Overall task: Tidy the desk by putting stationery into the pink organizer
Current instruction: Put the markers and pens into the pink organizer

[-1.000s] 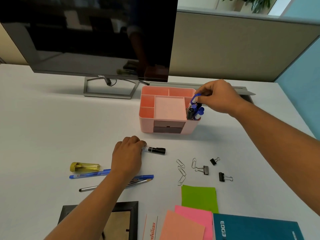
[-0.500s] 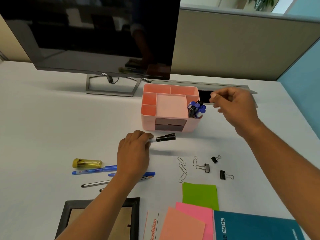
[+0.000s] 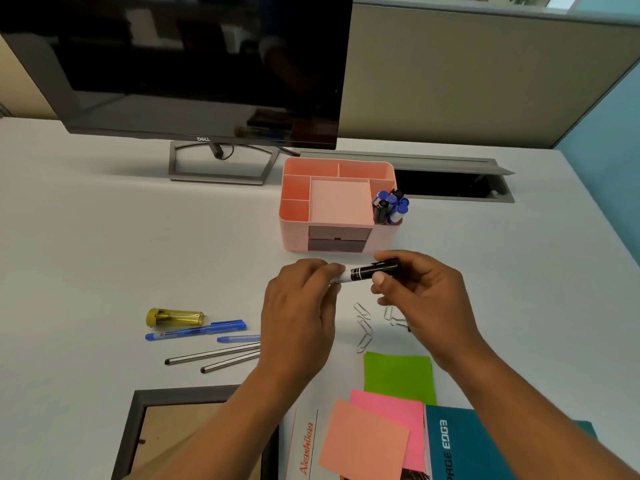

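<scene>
The pink organizer stands mid-desk, with several blue and black markers upright in its front right compartment. Just in front of it, both hands hold a black-capped marker above the desk. My left hand pinches its white end. My right hand grips the black cap end between thumb and fingers. On the desk to the left lie blue pens, two grey pencils and a yellow sharpener. Paper clips lie between my hands.
A monitor stands at the back left; an open cable slot lies behind the organizer. Green, pink and orange sticky notes, a teal notebook and a dark picture frame lie near the front edge.
My right hand left the organizer's marker compartment and came down to the black marker. My left hand lifted that marker off the desk and carried it rightward.
</scene>
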